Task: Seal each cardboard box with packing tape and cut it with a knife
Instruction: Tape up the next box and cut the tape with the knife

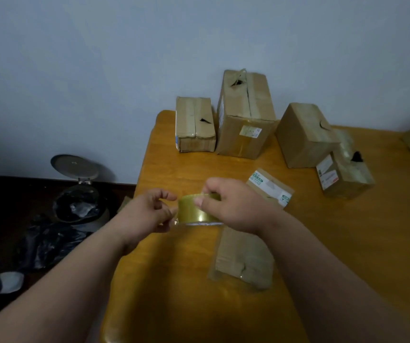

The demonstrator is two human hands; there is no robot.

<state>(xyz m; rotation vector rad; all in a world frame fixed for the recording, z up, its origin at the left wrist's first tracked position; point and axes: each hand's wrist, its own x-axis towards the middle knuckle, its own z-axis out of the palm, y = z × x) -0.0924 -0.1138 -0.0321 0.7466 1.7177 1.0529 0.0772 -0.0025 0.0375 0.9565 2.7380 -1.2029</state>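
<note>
At frame centre, above a wooden table, the right hand grips a roll of packing tape, fingers curled over it; the left hand pinches at the roll's left edge; closed cardboard boxes stand at upper right, the tallest box among them, contents hidden; at left, an open bin holds a black bag.

tape roll: yellowish clear, on edge, held above table
flat box: brown, lies flat below roll, near table edge
labelled box: small, green-white label, behind roll
back boxes: upright by wall, taped, torn holes
</note>
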